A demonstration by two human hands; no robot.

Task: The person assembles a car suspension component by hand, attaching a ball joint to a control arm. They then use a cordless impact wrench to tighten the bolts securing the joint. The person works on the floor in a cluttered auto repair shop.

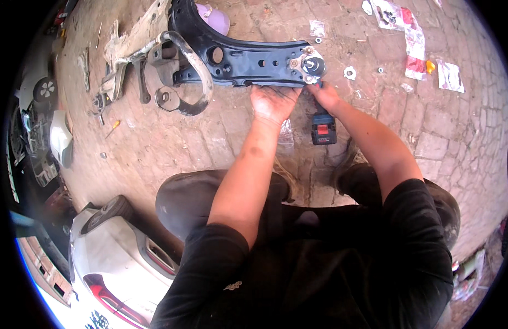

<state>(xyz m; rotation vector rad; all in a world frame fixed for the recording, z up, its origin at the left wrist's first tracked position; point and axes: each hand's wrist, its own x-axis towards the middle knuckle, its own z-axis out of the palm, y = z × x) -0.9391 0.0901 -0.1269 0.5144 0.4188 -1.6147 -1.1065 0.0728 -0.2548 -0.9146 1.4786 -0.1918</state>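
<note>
A black metal suspension control arm lies across the upper middle, its right end carrying a ball joint on a silvery bolted plate. My left hand is palm up at its near edge, fingers curled beneath it and partly hidden, holding it. Just below the ball-joint end, my right hand is closed around the handle of a cordless power driver. The driver's battery base points toward me; its head is hidden by the hand and the arm.
A worn metal subframe with a curved bar lies left of the arm, with a purple bucket behind. Loose nuts and a washer lie right, near plastic parts bags. A screwdriver and white car are left.
</note>
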